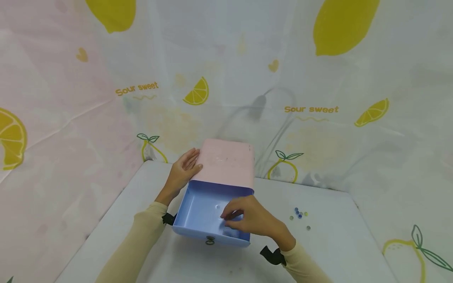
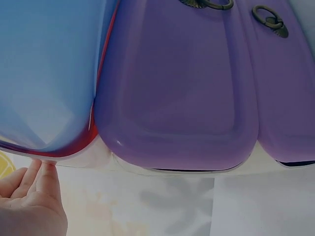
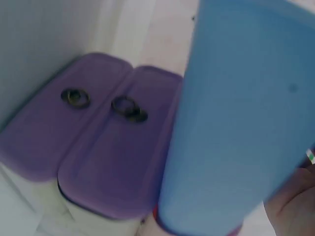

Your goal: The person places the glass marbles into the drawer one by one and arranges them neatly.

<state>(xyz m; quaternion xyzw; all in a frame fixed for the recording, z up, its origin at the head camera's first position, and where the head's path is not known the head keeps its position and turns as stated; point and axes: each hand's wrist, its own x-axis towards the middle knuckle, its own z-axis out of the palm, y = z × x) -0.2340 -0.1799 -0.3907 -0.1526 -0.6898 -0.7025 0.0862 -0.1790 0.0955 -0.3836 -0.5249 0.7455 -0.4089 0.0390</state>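
Observation:
A small chest with a pink top (image 1: 226,161) stands on the white table, its blue drawer (image 1: 198,212) pulled out toward me. My left hand (image 1: 185,167) rests against the chest's left side with fingers fairly straight; the left wrist view shows its fingertips touching the casing's edge. Over the right part of the drawer is my right hand (image 1: 253,218), its fingers bent and a gap showing between thumb and forefinger. No held thing can be made out there. A small clear round spot (image 1: 217,206), perhaps a marble, shows on the drawer floor.
Several small glass marbles (image 1: 299,215) lie on the table (image 1: 332,247) to the right. Below the blue drawer, two purple drawers (image 2: 177,88) with ring pulls are closed. A lemon-print curtain (image 1: 226,59) hangs behind the table.

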